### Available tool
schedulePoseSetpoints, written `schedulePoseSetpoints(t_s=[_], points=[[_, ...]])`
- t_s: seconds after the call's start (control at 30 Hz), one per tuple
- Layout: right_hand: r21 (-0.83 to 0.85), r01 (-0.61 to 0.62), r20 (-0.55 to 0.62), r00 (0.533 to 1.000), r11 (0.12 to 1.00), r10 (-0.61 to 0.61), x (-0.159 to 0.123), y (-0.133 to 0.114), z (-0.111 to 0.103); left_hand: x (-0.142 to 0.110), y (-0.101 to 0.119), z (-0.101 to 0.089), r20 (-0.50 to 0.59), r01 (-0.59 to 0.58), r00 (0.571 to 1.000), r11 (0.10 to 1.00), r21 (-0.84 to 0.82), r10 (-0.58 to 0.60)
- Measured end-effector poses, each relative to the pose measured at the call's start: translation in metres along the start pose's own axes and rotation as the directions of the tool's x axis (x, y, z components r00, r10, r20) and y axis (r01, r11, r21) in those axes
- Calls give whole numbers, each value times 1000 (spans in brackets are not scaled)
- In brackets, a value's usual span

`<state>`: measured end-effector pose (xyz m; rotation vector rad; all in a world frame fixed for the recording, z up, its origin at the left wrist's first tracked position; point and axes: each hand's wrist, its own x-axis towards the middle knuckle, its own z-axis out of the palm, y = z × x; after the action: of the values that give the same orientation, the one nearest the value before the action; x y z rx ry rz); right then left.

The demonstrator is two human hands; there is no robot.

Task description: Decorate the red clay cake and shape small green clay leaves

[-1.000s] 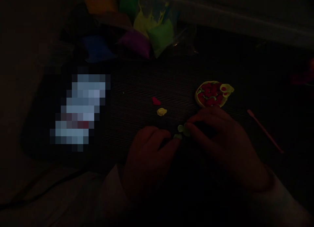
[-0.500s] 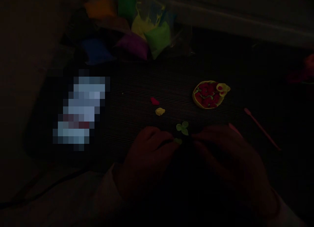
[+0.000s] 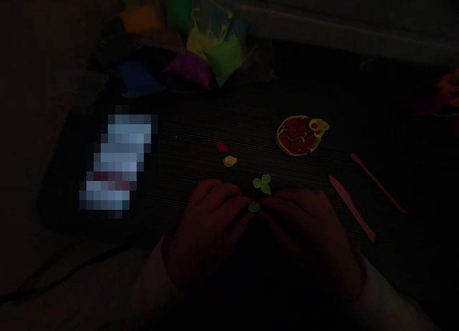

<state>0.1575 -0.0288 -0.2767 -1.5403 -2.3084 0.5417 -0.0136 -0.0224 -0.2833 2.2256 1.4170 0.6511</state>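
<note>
The scene is very dark. My left hand (image 3: 211,230) and my right hand (image 3: 304,230) meet at the fingertips, both closed on a small piece of green clay (image 3: 254,207) between them. Just beyond my fingers lie several light green clay leaves (image 3: 262,183), grouped together on the dark table. Farther off is a round yellow-rimmed clay piece (image 3: 299,135) with a red filling, green bits and small yellow flower shapes at its upper right edge. A red clay scrap (image 3: 221,146) and a yellow clay lump (image 3: 230,161) lie beyond my left hand.
A pink clay knife (image 3: 351,208) and a thin pink tool (image 3: 378,183) lie right of my right hand. At left is a lit, pixelated screen (image 3: 120,159). Bags of coloured clay (image 3: 190,69) are piled at the back. Something red (image 3: 444,94) sits at the far right.
My right hand has drawn back from the leaves and come over to the green piece at my left fingertips. The pink knife, earlier covered by my right hand, now shows fully.
</note>
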Motion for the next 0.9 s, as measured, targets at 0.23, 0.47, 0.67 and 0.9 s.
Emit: schedulePoseSetpoints(t_s=[0.23, 0.47, 0.67, 0.9], points=[[5, -12, -22, 1000, 1000, 12, 1, 0, 4, -1, -1, 3, 24, 0, 1000, 1000, -4, 0], [-16, 51, -56, 997, 999, -52, 0, 1, 6, -3, -4, 5, 75, -42, 996, 999, -22, 44], [143, 64, -52, 997, 988, -57, -4, -1, 3, -1, 0, -3, 95, 0, 995, 977, -215, 21], [444, -42, -76, 994, 895, 84, -15, -12, -2, -5, 15, -5, 221, 376, 925, 663, -648, -308]])
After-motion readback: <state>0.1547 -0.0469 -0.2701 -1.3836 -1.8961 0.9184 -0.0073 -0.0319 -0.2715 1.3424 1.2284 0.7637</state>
